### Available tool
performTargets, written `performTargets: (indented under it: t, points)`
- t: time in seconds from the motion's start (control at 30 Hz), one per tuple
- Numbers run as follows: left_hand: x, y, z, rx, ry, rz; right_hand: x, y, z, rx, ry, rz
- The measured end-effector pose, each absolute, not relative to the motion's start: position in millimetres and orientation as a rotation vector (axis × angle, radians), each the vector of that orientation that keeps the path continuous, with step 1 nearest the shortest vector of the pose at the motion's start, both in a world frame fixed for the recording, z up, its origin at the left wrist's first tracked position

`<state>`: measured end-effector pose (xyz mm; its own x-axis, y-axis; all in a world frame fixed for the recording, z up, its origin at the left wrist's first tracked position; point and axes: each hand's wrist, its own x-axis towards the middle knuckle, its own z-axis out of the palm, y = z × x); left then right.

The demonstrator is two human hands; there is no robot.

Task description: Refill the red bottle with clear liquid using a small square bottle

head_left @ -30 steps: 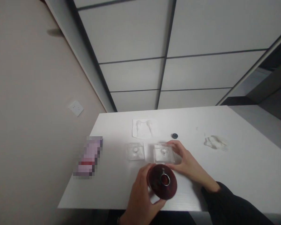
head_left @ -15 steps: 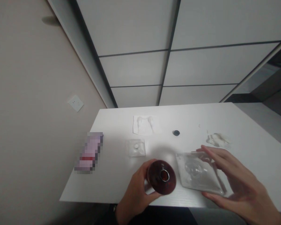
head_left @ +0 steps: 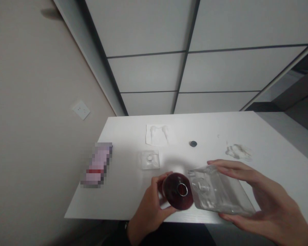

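My left hand (head_left: 149,208) is wrapped round a dark red-brown bottle (head_left: 173,200), whose uncapped round mouth faces up toward me. My right hand (head_left: 267,194) grips a clear square bottle (head_left: 224,194) by its sides. That bottle lies tilted, its neck pointing left and slightly toward me, close beside the brown bottle; whether the two touch I cannot tell. Liquid inside the clear bottle cannot be made out. A smaller clear square container (head_left: 151,160) with a round neck stands on the table beyond my left hand.
Across the white table (head_left: 128,198) lie two white long-stemmed pieces (head_left: 159,134) on a pale sheet, a small dark cap (head_left: 193,144) and crumpled clear plastic (head_left: 238,152). A pixelated pink object (head_left: 99,164) rests by the left edge. The wall has a socket (head_left: 81,110).
My right hand has tipped the clear bottle further over and moved it left, bringing its neck nearer the brown bottle. My left hand has barely shifted.
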<state>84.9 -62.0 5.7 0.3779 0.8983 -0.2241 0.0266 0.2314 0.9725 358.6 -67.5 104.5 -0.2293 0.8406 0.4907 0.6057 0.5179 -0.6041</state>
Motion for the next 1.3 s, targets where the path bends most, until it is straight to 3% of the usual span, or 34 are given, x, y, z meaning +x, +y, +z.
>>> performTargets:
  t: [1.3]
  points:
    - [85,-65,15,1.198,1.044,0.767,356,-57,139,-1.09,-2.229,0.221]
